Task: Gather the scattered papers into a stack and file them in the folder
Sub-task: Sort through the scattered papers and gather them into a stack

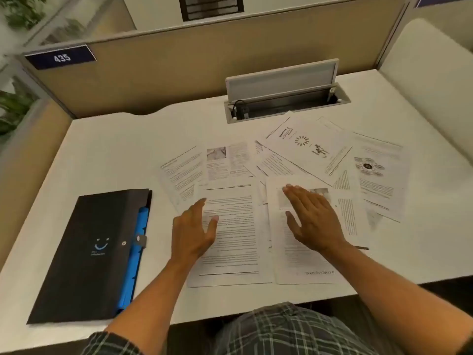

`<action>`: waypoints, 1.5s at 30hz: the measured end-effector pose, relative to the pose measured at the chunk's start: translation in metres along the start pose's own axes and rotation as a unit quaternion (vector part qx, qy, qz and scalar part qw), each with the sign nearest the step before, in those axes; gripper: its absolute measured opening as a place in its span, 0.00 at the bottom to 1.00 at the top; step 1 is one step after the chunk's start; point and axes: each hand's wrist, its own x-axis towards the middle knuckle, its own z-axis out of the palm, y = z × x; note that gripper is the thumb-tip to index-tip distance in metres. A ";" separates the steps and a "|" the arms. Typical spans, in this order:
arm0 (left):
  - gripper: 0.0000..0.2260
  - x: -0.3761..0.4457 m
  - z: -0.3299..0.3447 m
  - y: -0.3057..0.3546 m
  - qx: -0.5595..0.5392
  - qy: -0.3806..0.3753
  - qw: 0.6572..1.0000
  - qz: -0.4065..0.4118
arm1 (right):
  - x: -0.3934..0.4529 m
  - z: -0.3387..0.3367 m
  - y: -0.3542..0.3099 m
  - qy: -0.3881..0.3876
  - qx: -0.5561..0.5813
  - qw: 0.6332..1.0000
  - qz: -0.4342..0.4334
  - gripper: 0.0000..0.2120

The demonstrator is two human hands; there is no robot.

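Several printed papers point(304, 147) lie scattered and overlapping across the middle and right of the white desk point(115, 149). My left hand point(193, 231) lies with straight fingers on the left edge of the nearest text sheet point(233, 242). On the sheet beside it point(299, 260), my right hand point(311, 219) rests flat with its fingers spread. A black folder point(89, 252) with blue tabbed dividers along its right edge lies closed on the desk to the left, apart from both hands.
An open cable hatch point(284, 98) with a raised lid sits at the back of the desk, just behind the papers. Beige partition walls point(179, 73) enclose the desk at the back and both sides. The desk's front edge runs close to my body.
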 end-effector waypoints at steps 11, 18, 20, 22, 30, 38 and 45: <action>0.44 -0.012 0.010 -0.004 0.109 -0.068 0.964 -0.232 | -0.006 0.024 -0.031 -0.217 -0.076 0.962 0.146 0.46; 0.44 0.000 0.011 -0.004 0.032 -0.091 0.949 -0.300 | 0.003 0.024 -0.044 -0.254 -0.089 0.950 0.156 0.45; 0.41 0.001 0.011 -0.005 0.003 -0.077 0.950 -0.303 | 0.005 0.023 -0.048 -0.253 -0.091 0.951 0.151 0.43; 0.36 0.002 0.011 -0.005 -0.017 -0.056 0.953 -0.296 | 0.006 0.021 -0.051 -0.259 -0.086 0.951 0.148 0.40; 0.13 0.010 -0.005 -0.020 -0.161 -0.028 0.956 -0.243 | 0.008 0.013 -0.056 -0.299 -0.093 0.936 0.158 0.23; 0.12 0.019 -0.024 -0.026 -0.256 -0.071 0.949 -0.171 | 0.033 -0.009 -0.057 -0.227 -0.096 0.957 0.151 0.11; 0.12 0.022 -0.025 -0.004 -0.329 -0.050 0.927 -0.171 | 0.060 -0.034 -0.106 -0.079 -0.002 0.996 0.049 0.15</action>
